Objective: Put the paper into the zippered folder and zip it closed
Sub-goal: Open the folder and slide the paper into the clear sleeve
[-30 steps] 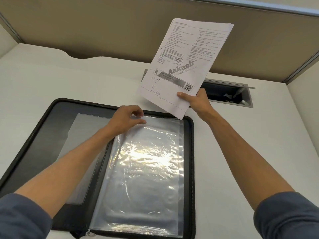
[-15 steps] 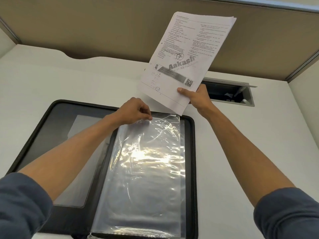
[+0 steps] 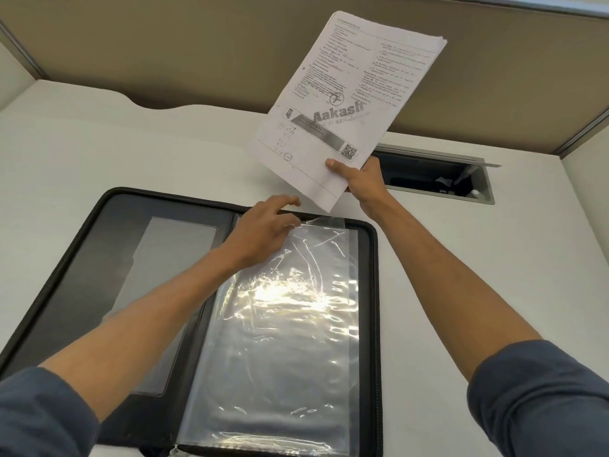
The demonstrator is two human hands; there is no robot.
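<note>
A black zippered folder (image 3: 374, 291) lies open flat on the white desk. Its right half carries a stack of clear plastic sleeves (image 3: 283, 331). My left hand (image 3: 263, 229) rests on the top left of the sleeves, fingers apart and stretched past the folder's far edge, gripping nothing. My right hand (image 3: 361, 181) pinches the lower corner of a printed paper stack (image 3: 346, 103) and holds it tilted in the air above the folder's far edge. The zipper pull shows at the near edge (image 3: 174, 451).
The folder's left half has a translucent pocket (image 3: 168, 258). A recessed cable tray (image 3: 435, 176) with its lid up sits in the desk behind my right hand. A tan partition (image 3: 164, 44) walls the back. White desk surface (image 3: 487, 275) extends on both sides.
My left hand has let go of the sleeve's top edge and opened its fingers forward. The sleeve edge has dropped back. The paper stays raised in my right hand.
</note>
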